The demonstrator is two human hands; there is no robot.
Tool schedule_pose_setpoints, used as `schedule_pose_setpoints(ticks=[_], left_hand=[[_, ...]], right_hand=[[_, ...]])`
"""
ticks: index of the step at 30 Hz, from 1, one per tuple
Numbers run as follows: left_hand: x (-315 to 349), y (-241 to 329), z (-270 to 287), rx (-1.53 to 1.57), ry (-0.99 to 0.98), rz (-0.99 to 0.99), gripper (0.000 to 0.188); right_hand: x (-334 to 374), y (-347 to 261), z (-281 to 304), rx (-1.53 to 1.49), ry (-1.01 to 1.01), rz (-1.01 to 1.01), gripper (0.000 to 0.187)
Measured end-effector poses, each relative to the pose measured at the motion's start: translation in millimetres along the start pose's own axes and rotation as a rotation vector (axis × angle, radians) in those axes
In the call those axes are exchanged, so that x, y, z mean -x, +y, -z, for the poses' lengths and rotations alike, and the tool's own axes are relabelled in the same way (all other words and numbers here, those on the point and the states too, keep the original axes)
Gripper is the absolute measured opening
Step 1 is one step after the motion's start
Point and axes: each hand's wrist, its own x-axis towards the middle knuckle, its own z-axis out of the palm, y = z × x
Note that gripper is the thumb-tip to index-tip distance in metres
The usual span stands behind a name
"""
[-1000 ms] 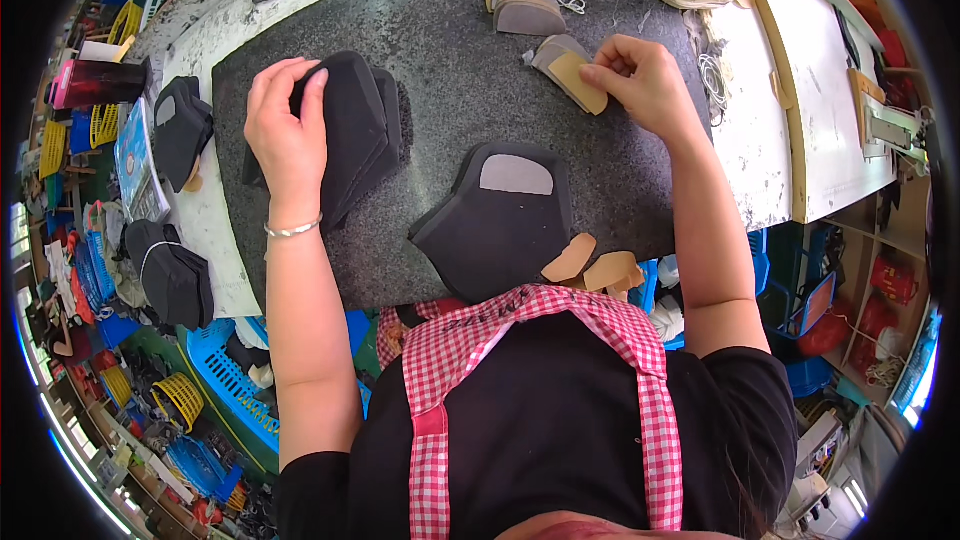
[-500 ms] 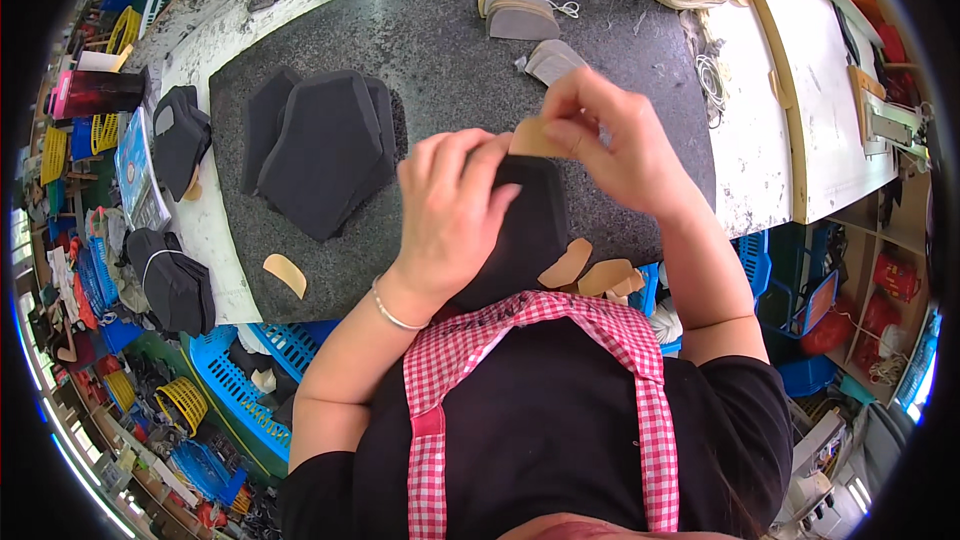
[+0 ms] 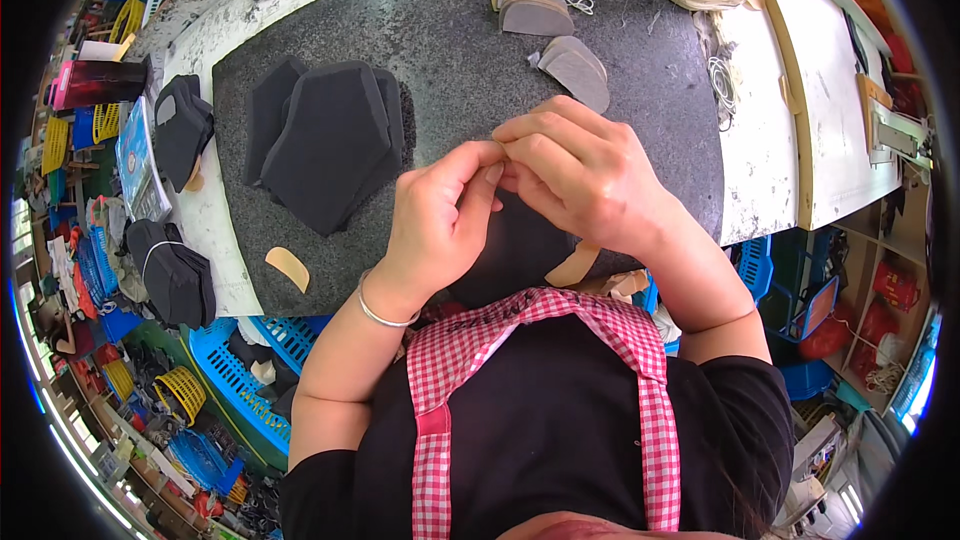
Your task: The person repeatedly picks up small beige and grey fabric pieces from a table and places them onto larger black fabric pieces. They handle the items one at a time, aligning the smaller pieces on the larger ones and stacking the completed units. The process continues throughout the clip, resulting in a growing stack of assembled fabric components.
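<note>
They wear a black T-shirt (image 3: 560,420), red-and-white checked apron (image 3: 432,390) and silver bangle (image 3: 373,314).

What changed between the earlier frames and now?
The left hand let go of the black stack and moved right; the right hand took a tan piece off the grey pieces, moving left and toward the body. They now meet over the black pad. The tied bundle stayed put.

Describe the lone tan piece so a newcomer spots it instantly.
Find the big dark board. At its near left corner, this side of the black pads, lies a small curved tan piece. It lies alone, unlike the tan scraps beside the apron.
</note>
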Motion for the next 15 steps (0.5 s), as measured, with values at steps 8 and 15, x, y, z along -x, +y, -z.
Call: schedule_pose_setpoints(ticks=[8, 15], left_hand=[[-1.5, -11.5, -1.3, 0.336, -0.011, -0.032, 0.007], [5.9, -13.8, 28.7, 0.381, 0.211, -0.072, 0.006]], right_hand=[[6.0, -7.3, 1.0, -0.555, 0.061, -0.368, 0.006], [45.3, 35.6, 75.9, -0.990, -0.411, -0.421, 0.019]])
